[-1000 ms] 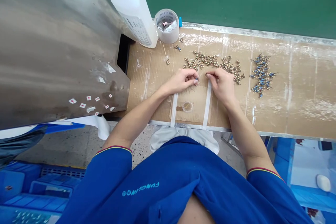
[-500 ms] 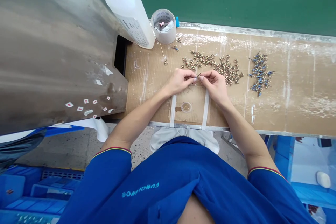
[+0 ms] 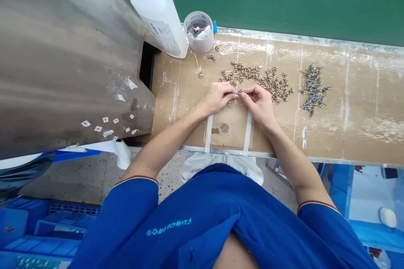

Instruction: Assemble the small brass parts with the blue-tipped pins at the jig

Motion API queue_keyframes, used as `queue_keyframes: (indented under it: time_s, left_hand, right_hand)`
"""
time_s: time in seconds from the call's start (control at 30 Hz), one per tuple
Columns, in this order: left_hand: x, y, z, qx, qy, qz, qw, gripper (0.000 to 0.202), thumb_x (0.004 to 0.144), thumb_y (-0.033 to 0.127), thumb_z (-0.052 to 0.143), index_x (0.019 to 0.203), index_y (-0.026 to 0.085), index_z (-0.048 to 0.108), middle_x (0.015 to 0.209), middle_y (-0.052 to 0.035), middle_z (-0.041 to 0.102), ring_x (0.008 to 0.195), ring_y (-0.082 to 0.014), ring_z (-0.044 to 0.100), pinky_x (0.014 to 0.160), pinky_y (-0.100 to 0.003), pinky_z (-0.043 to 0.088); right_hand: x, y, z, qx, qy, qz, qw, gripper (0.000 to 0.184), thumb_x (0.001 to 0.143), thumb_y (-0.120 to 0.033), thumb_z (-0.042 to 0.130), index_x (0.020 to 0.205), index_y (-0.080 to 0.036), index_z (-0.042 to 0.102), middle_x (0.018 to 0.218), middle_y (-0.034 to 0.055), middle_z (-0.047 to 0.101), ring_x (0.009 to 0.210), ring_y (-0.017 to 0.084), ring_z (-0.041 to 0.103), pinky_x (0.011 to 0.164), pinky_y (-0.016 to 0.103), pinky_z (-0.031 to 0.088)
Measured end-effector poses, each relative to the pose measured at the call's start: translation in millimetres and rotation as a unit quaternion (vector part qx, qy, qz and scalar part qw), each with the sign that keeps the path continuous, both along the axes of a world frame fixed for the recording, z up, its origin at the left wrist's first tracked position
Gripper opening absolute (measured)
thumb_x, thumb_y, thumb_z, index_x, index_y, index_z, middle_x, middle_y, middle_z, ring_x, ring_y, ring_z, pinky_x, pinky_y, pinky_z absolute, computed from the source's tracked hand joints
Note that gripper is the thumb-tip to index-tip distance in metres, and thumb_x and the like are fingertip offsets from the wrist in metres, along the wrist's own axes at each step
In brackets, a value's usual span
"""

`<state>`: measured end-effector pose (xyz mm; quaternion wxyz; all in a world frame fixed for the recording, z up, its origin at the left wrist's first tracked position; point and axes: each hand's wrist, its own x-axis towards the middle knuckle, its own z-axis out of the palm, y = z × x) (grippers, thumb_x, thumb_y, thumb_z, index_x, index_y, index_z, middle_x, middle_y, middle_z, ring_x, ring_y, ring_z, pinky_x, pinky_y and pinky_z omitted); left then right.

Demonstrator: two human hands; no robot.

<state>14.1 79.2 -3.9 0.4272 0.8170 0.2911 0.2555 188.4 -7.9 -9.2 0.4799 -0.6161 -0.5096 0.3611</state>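
My left hand [image 3: 217,96] and my right hand [image 3: 259,100] meet fingertip to fingertip over the cardboard-covered bench [image 3: 362,101]. Both pinch one tiny brass-coloured piece [image 3: 239,91] with a bit of blue on it; the fingertips hide most of its shape. Just beyond them spreads a loose pile of small brass-coloured metal pieces [image 3: 274,84]. Further right lies a second pile of similar pieces with blue ends [image 3: 312,88]. Below my hands, a small clear round dish [image 3: 225,128] with a thin stick in it rests on a taped cardboard patch [image 3: 236,138].
A white bottle with blue cap [image 3: 160,19] and a tape roll core [image 3: 199,38] holding scraps stand at the back left. Nearby lie a thin stick [image 3: 196,61] and a few loose pieces [image 3: 212,57]. A metal panel [image 3: 72,71] borders the left; a green surface [image 3: 284,0] lies beyond.
My hands stay pinched together at nearly the same spot, with only a slight shift of the fingertips. The whole view has moved a little; the piles look the same.
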Motion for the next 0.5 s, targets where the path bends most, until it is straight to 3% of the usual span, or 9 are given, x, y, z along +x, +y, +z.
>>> queue_keyframes:
  time_s: [0.23,0.5]
  left_hand:
    - [1.0,0.3,-5.7,0.014,0.003,-0.009,1.0,0.016,0.091,0.023,0.066,0.079,0.017,0.073,0.077,-0.0041,0.067,0.076,-0.0169,0.062,0.077,-0.031,0.048]
    - [1.8,-1.3,-6.8,0.035,0.033,-0.017,0.999,0.017,0.092,0.022,0.063,0.077,0.017,0.067,0.078,-0.005,0.063,0.079,-0.0195,0.061,0.079,-0.032,0.047]
  right_hand:
    - [0.1,-0.7,1.1,-0.002,-0.003,-0.005,1.0,0.039,0.085,-0.061,0.075,0.087,-0.023,0.069,0.086,0.0036,0.074,0.077,0.018,0.068,0.071,0.034,0.058]
    - [7.4,0.3,4.7,-0.016,-0.012,0.048,0.999,0.038,0.085,-0.06,0.076,0.083,-0.022,0.068,0.083,0.0037,0.072,0.075,0.018,0.066,0.069,0.034,0.056]
